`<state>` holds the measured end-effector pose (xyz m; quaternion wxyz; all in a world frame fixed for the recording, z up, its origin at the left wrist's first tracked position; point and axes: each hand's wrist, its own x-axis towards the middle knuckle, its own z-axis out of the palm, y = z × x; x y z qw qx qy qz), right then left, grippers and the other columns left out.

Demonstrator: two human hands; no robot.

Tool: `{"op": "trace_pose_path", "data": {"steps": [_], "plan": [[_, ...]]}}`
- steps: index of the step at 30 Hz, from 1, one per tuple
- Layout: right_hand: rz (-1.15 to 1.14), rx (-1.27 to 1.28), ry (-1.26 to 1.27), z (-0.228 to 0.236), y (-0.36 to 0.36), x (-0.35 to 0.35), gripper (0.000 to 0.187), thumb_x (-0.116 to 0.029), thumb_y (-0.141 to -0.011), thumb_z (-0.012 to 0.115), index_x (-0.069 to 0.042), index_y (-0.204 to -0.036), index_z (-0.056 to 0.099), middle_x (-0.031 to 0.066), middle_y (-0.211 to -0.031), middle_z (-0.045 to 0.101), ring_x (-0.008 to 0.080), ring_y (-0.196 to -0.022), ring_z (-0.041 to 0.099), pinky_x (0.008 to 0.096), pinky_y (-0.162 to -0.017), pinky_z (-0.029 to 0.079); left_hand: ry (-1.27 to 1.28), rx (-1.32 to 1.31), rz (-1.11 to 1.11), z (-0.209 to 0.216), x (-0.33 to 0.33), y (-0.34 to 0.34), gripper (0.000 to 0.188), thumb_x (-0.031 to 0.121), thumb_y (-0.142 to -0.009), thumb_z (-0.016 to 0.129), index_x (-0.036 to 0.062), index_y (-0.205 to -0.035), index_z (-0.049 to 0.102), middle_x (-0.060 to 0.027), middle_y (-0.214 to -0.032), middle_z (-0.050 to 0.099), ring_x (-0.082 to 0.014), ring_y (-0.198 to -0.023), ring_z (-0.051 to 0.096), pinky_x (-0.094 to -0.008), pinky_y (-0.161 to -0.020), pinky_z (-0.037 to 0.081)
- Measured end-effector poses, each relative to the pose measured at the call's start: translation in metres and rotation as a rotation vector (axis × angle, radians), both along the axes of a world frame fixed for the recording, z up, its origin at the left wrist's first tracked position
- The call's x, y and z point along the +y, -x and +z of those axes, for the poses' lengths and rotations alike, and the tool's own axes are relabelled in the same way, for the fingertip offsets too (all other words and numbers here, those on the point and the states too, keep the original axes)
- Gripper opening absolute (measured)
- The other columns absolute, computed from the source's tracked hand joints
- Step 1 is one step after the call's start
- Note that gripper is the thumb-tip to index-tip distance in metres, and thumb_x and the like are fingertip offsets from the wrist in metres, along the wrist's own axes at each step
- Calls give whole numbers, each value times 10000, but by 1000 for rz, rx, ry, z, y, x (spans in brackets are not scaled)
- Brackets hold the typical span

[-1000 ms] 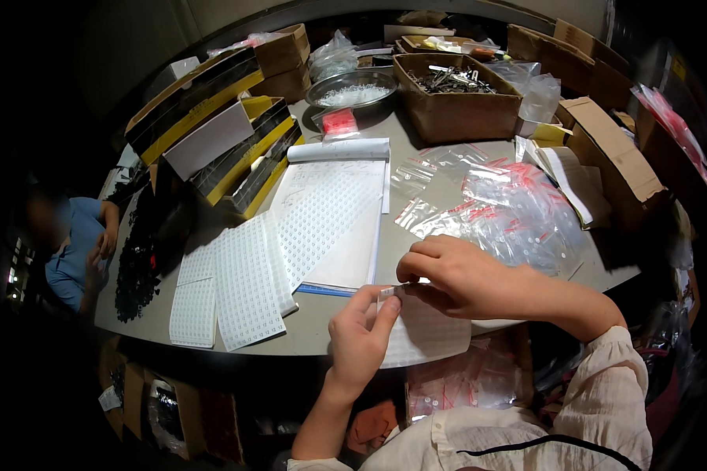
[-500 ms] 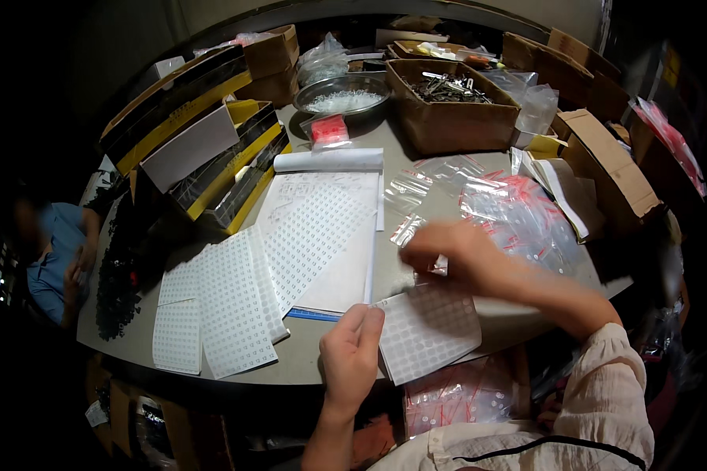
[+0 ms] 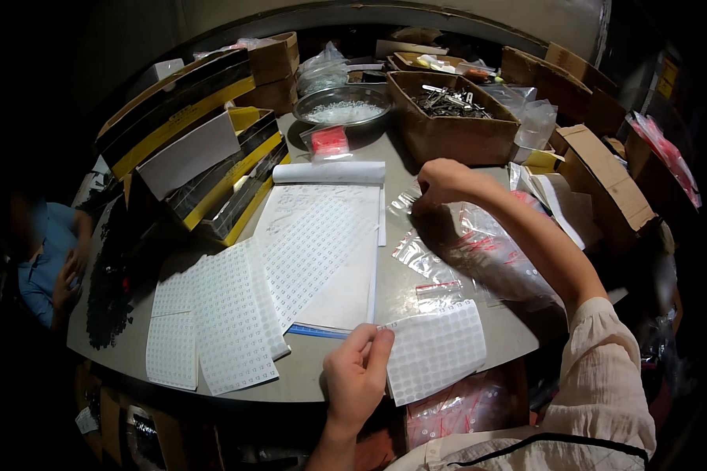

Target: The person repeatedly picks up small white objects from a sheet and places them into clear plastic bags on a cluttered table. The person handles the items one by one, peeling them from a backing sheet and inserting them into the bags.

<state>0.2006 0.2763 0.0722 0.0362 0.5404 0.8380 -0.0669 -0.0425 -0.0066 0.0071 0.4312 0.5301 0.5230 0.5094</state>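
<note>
My left hand point(image 3: 357, 377) pinches the upper left corner of a white sheet of round stickers point(image 3: 436, 353) between thumb and fingers. The sheet lies tilted over the table's near edge, mostly pale circles with a few printed ones along its top. Farther off, my right hand point(image 3: 452, 184) has its fingers curled together, pointing down at a small clear zip bag point(image 3: 403, 202); the fingertips are partly hidden, so I cannot tell whether they grip it. Just beyond the sheet lies a small zip bag with a red strip point(image 3: 440, 292). Another clear bag point(image 3: 418, 255) lies between.
A heap of red-striped zip bags point(image 3: 503, 251) spreads under my right forearm. More sticker sheets point(image 3: 236, 314) overlap a paper pad point(image 3: 346, 290) at left. Behind stand a metal bowl point(image 3: 346, 114), a box of metal parts point(image 3: 456, 133) and black-yellow boxes point(image 3: 212, 180). Another person point(image 3: 51, 259) is at far left.
My right hand has moved away from me, from beside the sticker sheet to the farther bags, uncovering the red-striped bag by the sheet. My left hand still holds the sheet.
</note>
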Motion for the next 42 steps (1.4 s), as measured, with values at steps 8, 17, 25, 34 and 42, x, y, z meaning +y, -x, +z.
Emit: {"op": "trace_pose_path", "data": {"steps": [8,17,25,34,42], "plan": [[-100,-82,-126,-9,-59,-30,357,-369,-892,739,-104,-1124,797,188,-1003,771,407,-898,732,483,-799,584,1,-65,-21,7,-3,-6,215,111,-1038,654,-22,-869,638,100,-628,418,-2,-584,298,-250,-517,194],[61,440,127,4,-56,-51,296,-159,-911,740,22,-1143,713,76,-885,694,147,-808,656,323,-722,530,-35,23,13,1,-2,-2,203,186,-1020,684,0,-941,706,0,-552,523,-56,-522,437,-292,-494,335],[101,213,-20,-18,-44,-50,309,-142,-839,767,3,-1069,619,197,-954,705,363,-902,692,434,-793,544,-40,-43,-6,0,-1,-3,182,157,-1027,670,-16,-984,707,-4,-602,593,-42,-558,457,-274,-514,360],[28,95,-57,-17,-43,-60,629,-466,-812,864,10,-1131,602,249,-968,707,436,-956,690,492,-823,540,-39,-152,-43,0,-1,-4,146,116,-1049,638,-21,-1008,666,69,-661,513,-6,-601,354,-236,-537,258],[317,684,338,22,19,-160,302,-236,-916,753,18,-1047,654,195,-1010,729,305,-956,722,414,-865,561,0,-110,-21,-1,-3,-3,154,100,-1049,644,-24,-959,658,103,-690,472,17,-620,320,-218,-543,215]]}}
